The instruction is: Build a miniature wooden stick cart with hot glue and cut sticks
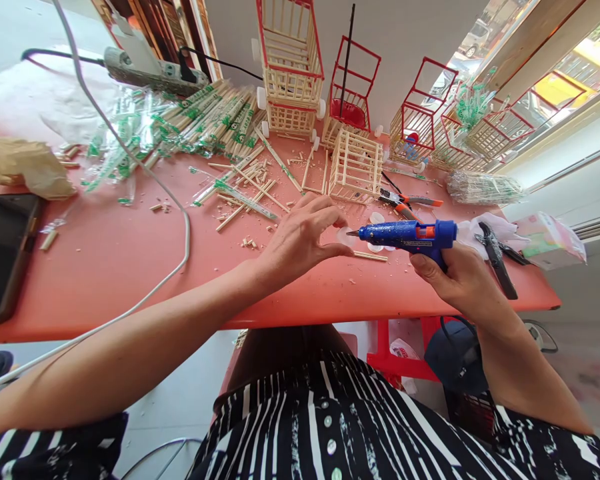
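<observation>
My right hand (455, 270) is wrapped round the handle of a blue hot glue gun (400, 233), whose nozzle points left. The fingers and thumb of my left hand (305, 233) curl round a small translucent round disc (345, 236), held at the nozzle tip. The nozzle seems to touch the disc or sit just in front of it. Beneath the gun lie white discs (377, 219) and a short wooden stick (370, 256). Just beyond my left hand stands a small crate-like frame of wooden sticks (356, 167).
Pliers with orange handles (415, 200) lie past the gun. Wrapped chopsticks (215, 120) are heaped at the back left. Stick-built carts (293, 73) line the wall. A white cable (186, 233) crosses the left side near a phone (5, 253). Black clippers (497, 260) lie right.
</observation>
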The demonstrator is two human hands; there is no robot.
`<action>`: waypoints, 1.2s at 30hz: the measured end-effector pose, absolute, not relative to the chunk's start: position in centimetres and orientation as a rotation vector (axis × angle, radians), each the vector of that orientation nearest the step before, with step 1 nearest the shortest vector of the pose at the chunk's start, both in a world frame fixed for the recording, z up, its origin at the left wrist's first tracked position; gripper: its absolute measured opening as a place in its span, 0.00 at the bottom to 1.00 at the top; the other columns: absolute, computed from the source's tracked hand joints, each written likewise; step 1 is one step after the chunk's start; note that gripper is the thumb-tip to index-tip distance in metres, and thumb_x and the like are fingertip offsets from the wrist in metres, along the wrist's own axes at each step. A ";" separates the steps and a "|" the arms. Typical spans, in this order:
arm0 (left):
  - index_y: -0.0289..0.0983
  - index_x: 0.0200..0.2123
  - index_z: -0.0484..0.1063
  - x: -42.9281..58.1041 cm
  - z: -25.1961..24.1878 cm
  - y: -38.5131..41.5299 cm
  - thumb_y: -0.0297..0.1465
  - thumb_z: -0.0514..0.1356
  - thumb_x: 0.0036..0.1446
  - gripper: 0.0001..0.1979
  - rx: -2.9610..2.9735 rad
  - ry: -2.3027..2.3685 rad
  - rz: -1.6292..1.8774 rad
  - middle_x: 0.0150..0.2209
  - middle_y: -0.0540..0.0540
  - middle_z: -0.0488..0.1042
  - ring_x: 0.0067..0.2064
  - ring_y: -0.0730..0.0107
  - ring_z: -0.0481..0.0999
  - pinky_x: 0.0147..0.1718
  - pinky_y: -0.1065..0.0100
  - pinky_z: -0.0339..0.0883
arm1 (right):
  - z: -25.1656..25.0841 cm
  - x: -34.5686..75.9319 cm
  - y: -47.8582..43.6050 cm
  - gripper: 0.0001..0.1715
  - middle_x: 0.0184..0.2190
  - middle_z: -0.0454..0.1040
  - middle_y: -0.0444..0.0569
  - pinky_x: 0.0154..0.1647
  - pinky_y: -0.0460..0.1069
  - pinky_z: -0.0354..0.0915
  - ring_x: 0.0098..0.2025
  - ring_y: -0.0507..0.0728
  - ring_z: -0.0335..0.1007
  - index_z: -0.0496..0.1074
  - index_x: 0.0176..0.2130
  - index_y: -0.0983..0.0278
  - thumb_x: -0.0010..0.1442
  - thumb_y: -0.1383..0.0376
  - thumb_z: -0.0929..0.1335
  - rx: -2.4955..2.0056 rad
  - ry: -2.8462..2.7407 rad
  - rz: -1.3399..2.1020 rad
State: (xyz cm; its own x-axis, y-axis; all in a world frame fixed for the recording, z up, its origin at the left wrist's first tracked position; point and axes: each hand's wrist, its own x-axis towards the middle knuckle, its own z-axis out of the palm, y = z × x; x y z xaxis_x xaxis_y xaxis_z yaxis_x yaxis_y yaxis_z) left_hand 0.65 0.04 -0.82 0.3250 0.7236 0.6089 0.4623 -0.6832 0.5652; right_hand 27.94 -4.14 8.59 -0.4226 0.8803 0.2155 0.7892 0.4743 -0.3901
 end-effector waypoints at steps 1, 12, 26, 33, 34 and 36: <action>0.38 0.40 0.76 0.7 -0.8 0.0 0.33 0.78 0.57 0.14 2.302 1.073 1.289 0.43 0.43 0.80 0.50 0.53 0.77 0.49 0.56 0.70 | 8.6 28.0 -4.2 0.30 0.23 0.69 0.48 0.33 0.54 0.66 0.33 0.63 0.74 0.68 0.28 0.57 0.72 0.41 0.67 -1.397 -2.341 0.323; 0.37 0.40 0.76 0.7 -0.6 -0.2 0.32 0.78 0.57 0.14 2.309 1.082 1.301 0.43 0.44 0.79 0.50 0.54 0.78 0.49 0.57 0.70 | 8.3 27.9 -4.3 0.28 0.20 0.62 0.41 0.27 0.50 0.56 0.24 0.54 0.57 0.62 0.27 0.58 0.72 0.46 0.68 -1.367 -2.353 0.333; 0.38 0.39 0.76 0.7 -0.7 0.0 0.32 0.78 0.56 0.15 2.289 1.091 1.318 0.43 0.43 0.80 0.50 0.53 0.78 0.49 0.56 0.71 | 6.2 30.8 -4.9 0.25 0.37 0.79 0.53 0.39 0.59 0.73 0.38 0.63 0.77 0.78 0.48 0.56 0.78 0.46 0.60 -1.113 -2.348 0.434; 0.38 0.39 0.76 0.4 -0.3 -0.4 0.33 0.78 0.57 0.14 2.271 1.106 1.333 0.41 0.45 0.80 0.47 0.56 0.78 0.48 0.58 0.71 | 4.8 31.2 -4.1 0.27 0.59 0.75 0.62 0.62 0.63 0.73 0.62 0.68 0.74 0.65 0.71 0.60 0.78 0.59 0.63 -0.975 -2.500 -0.054; 0.38 0.39 0.76 0.3 -0.2 -0.4 0.33 0.78 0.57 0.14 2.272 1.106 1.348 0.41 0.46 0.80 0.47 0.56 0.78 0.48 0.57 0.72 | 4.7 31.6 -3.9 0.27 0.59 0.74 0.62 0.63 0.63 0.72 0.62 0.68 0.73 0.65 0.72 0.60 0.78 0.58 0.63 -1.009 -2.474 -0.133; 0.39 0.39 0.76 0.2 -0.1 -0.4 0.32 0.78 0.57 0.14 2.275 1.113 1.370 0.42 0.46 0.81 0.47 0.57 0.78 0.49 0.57 0.72 | 4.8 32.6 -3.2 0.28 0.60 0.73 0.63 0.63 0.65 0.72 0.63 0.69 0.72 0.66 0.72 0.59 0.78 0.57 0.63 -1.099 -2.394 -0.274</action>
State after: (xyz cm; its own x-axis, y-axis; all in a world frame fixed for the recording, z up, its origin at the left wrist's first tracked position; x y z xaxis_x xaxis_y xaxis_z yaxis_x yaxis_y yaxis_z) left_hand 0.20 -0.36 -0.11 0.2615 0.7237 0.6386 0.4774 -0.6720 0.5661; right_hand 32.60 -3.24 4.83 -0.5569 0.6564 0.5089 0.7546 0.6559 -0.0203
